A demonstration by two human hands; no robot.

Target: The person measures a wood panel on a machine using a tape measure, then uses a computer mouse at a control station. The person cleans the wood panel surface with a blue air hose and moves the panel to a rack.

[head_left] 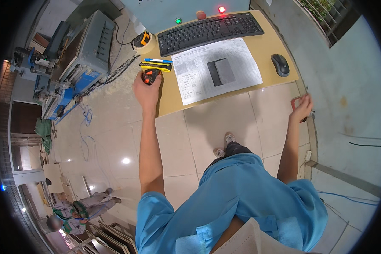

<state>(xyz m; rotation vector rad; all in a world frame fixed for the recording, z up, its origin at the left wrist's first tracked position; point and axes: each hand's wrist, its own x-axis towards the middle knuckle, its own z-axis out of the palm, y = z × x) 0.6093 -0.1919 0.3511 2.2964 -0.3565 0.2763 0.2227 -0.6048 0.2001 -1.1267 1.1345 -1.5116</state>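
Note:
At the left edge of the yellow desk point(169, 103), my left hand point(146, 94) is closed around a black and orange tape measure point(151, 76). Just beyond it lie a yellow and black utility knife point(155, 66) and a blue pen point(158, 61). My right hand point(302, 108) is off the desk's right side, near the wall, with its fingers curled round a red and black object point(295, 101). That object is mostly hidden, so its kind is unclear. A printed white sheet point(190, 91) lies mid-desk, carrying a dark grey flat rectangular piece point(225, 72).
A black keyboard point(209, 31) spans the desk's back, with a mouse point(280, 65) at right. Another tape measure point(142, 39) sits on a tape roll point(147, 47). Machinery point(86, 46) stands left; a blue hose point(86, 116) crosses the floor. A person point(82, 211) is at lower left.

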